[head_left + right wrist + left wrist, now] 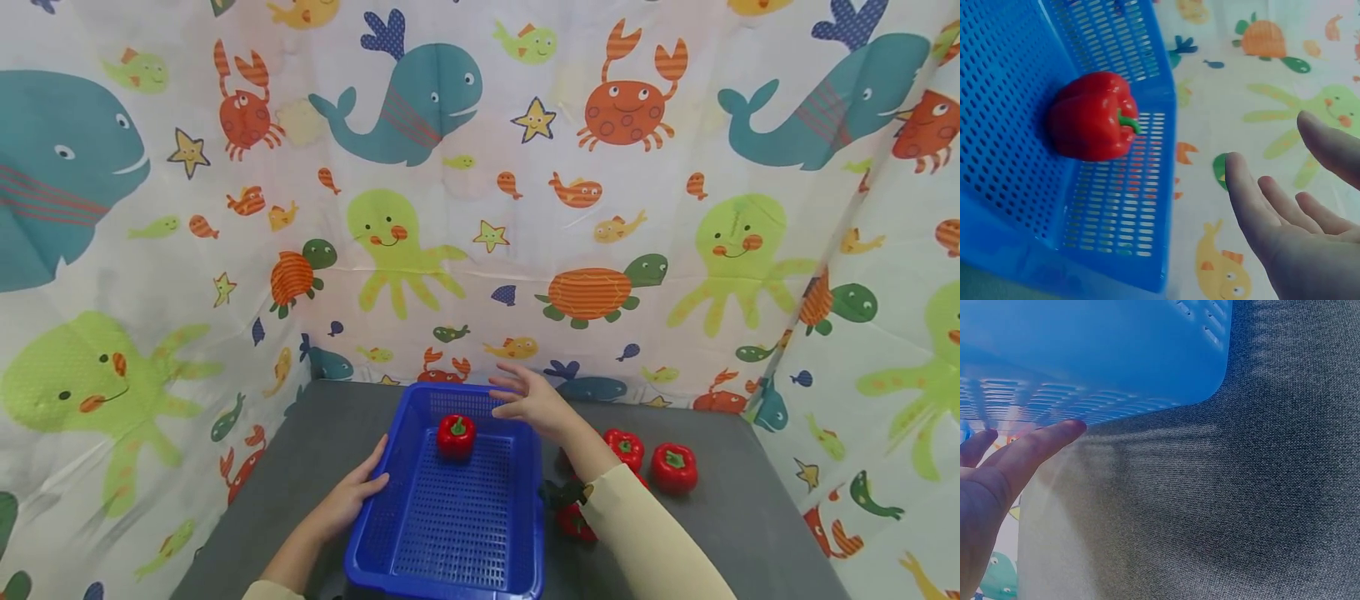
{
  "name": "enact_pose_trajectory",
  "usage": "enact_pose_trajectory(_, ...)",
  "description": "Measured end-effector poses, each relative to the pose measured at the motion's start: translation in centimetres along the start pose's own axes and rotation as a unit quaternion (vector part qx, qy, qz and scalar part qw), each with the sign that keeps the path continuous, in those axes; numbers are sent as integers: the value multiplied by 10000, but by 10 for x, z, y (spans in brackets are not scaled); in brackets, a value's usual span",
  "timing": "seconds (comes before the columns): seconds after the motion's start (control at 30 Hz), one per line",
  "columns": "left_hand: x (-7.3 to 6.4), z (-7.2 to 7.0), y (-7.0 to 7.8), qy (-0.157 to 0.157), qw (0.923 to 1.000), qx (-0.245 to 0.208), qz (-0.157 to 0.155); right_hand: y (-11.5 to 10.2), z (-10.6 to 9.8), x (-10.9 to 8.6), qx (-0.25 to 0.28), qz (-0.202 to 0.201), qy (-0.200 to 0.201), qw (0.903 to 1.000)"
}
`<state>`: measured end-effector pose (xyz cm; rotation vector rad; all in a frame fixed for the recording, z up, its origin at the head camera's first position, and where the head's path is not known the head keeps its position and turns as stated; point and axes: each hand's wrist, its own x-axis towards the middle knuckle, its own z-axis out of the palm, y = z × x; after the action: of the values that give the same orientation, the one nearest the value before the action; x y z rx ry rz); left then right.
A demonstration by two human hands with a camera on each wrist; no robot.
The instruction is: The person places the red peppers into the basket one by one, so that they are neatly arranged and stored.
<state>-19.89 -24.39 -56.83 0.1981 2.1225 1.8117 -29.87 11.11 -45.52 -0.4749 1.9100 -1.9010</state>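
A red bell pepper [456,437] with a green stem stands inside the blue plastic basket [358,533], toward its far end. My left hand [347,498] is at the basket's left side, its extended fingers [1035,450] against the slotted wall. Over the basket's far right rim, my right hand [534,403] hovers with its fingers spread and nothing between them. The right wrist view has the same pepper [1092,117] in the basket, apart from the fingers. More red peppers [674,468] lie right of the basket, some partly hidden by my right forearm.
The basket sits on a dark grey tabletop [720,533]. Behind and at both sides hangs a white curtain [450,350] printed with sea animals. My right sleeve [652,533] reaches across the peppers near the basket's right wall.
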Motion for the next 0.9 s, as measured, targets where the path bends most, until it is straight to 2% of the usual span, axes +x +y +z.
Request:
enact_pose_trajectory(0.27,-4,-3,-2,95,9999,13,63,-9,-13,-27,-360,-458,-247,9980)
enact_pose_trajectory(0.6,-3,-1,-1,1,9999,55,92,-21,-31,-71,-586,-985,43,9934)
enact_pose_trajectory(0.8,-2,-1,1,68,9998,174,56,-15,-43,-91,-479,-1331,-4,9899)
enact_pose_trajectory(0.9,-1,0,-2,115,9998,175,50,-9,-49,-103,-544,-1395,141,9886)
